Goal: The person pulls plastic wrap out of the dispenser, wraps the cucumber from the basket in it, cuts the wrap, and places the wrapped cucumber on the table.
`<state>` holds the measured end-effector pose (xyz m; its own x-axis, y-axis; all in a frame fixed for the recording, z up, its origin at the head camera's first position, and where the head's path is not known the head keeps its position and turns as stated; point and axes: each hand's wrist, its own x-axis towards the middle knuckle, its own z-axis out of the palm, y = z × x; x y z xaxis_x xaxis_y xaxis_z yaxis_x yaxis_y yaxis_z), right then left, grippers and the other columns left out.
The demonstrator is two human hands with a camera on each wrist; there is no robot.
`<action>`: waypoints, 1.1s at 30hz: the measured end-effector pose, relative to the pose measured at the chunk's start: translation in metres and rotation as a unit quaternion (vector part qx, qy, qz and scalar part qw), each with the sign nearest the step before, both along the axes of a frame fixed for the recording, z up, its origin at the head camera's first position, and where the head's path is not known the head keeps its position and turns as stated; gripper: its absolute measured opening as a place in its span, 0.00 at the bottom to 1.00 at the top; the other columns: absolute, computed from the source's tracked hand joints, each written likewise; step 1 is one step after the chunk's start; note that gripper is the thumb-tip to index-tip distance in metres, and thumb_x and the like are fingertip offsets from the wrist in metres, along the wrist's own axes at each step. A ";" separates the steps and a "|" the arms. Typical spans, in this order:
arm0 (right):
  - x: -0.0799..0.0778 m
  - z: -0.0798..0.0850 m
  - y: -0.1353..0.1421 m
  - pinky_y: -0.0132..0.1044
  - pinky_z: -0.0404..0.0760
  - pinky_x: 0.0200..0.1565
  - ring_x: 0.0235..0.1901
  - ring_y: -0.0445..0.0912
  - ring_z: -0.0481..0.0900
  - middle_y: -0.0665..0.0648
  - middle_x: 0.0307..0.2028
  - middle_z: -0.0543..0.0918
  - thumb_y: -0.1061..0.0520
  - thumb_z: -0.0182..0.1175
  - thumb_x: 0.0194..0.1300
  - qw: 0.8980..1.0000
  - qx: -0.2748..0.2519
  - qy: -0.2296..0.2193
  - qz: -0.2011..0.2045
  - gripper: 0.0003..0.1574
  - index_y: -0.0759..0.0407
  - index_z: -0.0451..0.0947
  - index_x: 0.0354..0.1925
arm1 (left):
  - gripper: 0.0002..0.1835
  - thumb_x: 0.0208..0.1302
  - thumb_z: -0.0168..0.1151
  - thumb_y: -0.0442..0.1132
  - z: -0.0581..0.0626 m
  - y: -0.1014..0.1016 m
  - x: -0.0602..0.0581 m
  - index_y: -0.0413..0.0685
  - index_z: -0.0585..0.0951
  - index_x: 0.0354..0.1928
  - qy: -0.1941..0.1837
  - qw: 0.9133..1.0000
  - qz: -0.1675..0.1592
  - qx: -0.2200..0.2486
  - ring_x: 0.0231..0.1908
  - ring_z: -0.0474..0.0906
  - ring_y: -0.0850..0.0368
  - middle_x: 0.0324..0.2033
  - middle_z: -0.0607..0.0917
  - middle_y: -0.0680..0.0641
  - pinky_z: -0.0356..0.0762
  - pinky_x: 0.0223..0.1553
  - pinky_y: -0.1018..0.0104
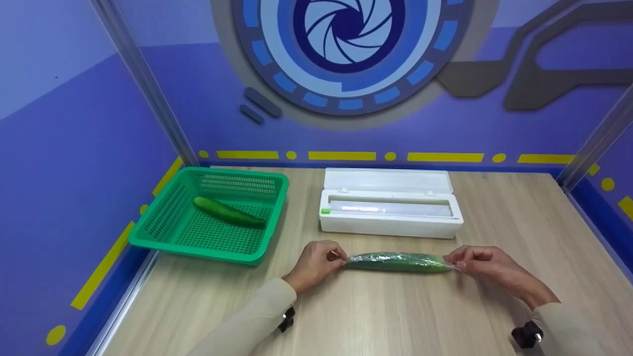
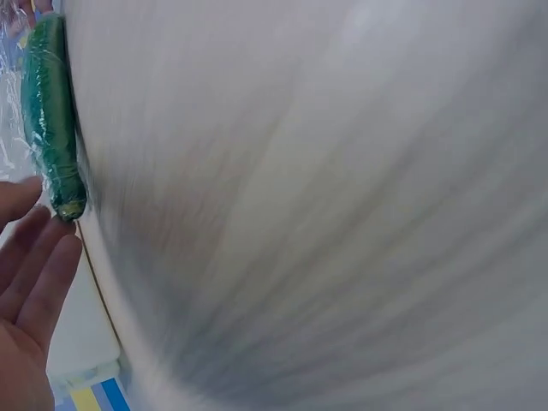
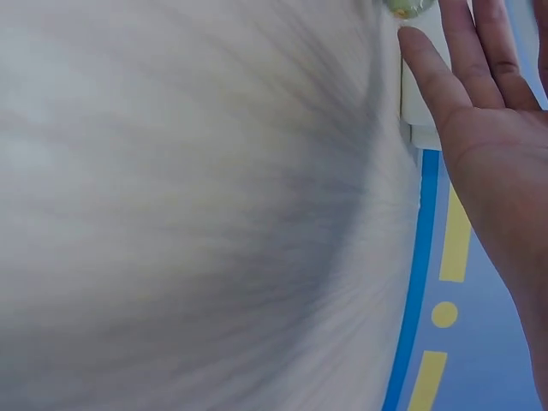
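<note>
A cucumber point(image 1: 395, 264) wrapped in clear plastic film point(image 1: 390, 256) lies crosswise on the table in the head view. At its left end my left hand point(image 1: 315, 264) pinches the gathered film between thumb and fingers. My right hand point(image 1: 494, 268) pinches the film at the other, paler end. The left wrist view shows the wrapped cucumber point(image 2: 53, 120) beside the thumb and fingers of that hand point(image 2: 30, 300). Only a tip of the cucumber point(image 3: 411, 7) shows in the right wrist view, above the fingers of the right hand point(image 3: 497, 128).
Behind the cucumber stands a white cling film box point(image 1: 390, 226), its lid raised and a film roll point(image 1: 395, 208) inside. To the left, a green plastic basket point(image 1: 198, 252) holds an unwrapped cucumber point(image 1: 227, 212). Printed panels point(image 1: 198, 99) border the wooden table point(image 1: 385, 316).
</note>
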<state>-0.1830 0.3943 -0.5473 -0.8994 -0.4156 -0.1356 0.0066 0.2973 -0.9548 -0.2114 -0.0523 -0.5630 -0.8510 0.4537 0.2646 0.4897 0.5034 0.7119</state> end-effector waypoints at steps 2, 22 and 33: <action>0.000 -0.002 -0.001 0.33 0.77 0.56 0.58 0.46 0.82 0.66 0.60 0.84 0.59 0.64 0.76 1.000 -0.010 -0.003 -0.007 0.17 0.76 0.75 0.39 | 0.07 0.64 0.73 0.26 -0.001 0.001 0.000 0.46 0.89 0.36 0.007 1.000 0.009 0.007 0.38 0.86 0.65 0.36 0.90 0.53 0.84 0.43 0.69; 0.007 -0.015 -0.014 0.25 0.72 0.58 0.64 0.42 0.76 0.61 0.66 0.81 0.56 0.67 0.75 0.996 0.041 0.040 -0.075 0.14 0.68 0.80 0.40 | 0.10 0.64 0.71 0.23 -0.016 0.009 0.012 0.47 0.86 0.32 0.002 1.000 -0.007 0.003 0.49 0.86 0.63 0.47 0.92 0.51 0.83 0.47 0.71; -0.003 -0.018 -0.023 0.28 0.81 0.48 0.53 0.48 0.83 0.66 0.59 0.84 0.64 0.73 0.67 0.983 0.125 0.103 -0.091 0.08 0.60 0.82 0.33 | 0.04 0.67 0.74 0.31 -0.018 0.002 0.003 0.49 0.89 0.36 0.039 0.999 0.019 -0.027 0.41 0.86 0.67 0.36 0.91 0.57 0.83 0.45 0.68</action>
